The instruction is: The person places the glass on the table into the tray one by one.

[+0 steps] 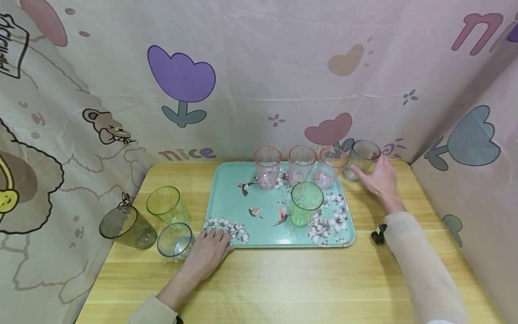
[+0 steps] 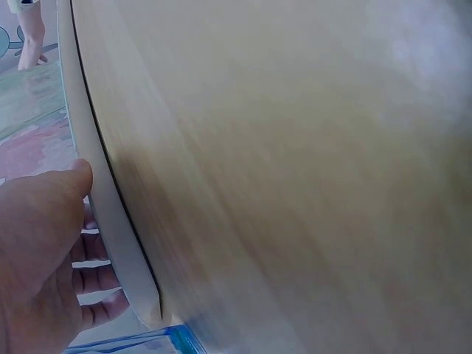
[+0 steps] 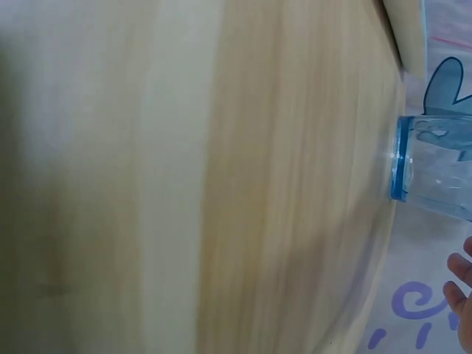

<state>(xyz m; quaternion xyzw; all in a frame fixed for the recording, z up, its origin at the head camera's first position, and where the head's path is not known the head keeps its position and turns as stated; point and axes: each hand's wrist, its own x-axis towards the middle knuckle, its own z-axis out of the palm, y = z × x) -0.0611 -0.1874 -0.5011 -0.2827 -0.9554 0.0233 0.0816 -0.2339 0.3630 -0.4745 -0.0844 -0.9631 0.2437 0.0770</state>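
Right of centre in the frame, just beyond the right edge of the tray, a bluish, dark-rimmed see-through tumbler (image 1: 361,155) stands upright on the pale wooden table (image 1: 291,288). The right hand (image 1: 380,177) is spread at its right and near sides, thumb out; in the right wrist view the fingertips look just beside the wall, with no firm hold to be seen. Lower left of centre, the left hand (image 1: 208,252) rests loose fingers over the near left corner of the flat turquoise tray with printed birds and blossoms (image 1: 226,198).

Three pink-tinted, red-rimmed tumblers (image 1: 301,168) line the tray's far side, and a green-tinted tumbler (image 1: 303,211) stands right of its middle. At the left of the frame are a smoky grey tumbler (image 1: 135,229), a yellow-green tumbler (image 1: 171,209) and a blue-rimmed tumbler (image 1: 174,245), the last close by the left hand.

I'd take the step in hand to be placing or picking up the bluish tumbler; which, I can't tell. Moving it would call for fingers closed round the wall and a straight lift.

It sits near the table's far edge by the hanging cloth (image 1: 251,81), with a pink neighbour tight on its left. More room lies rightward, along the table's front, and on the tray's left half.
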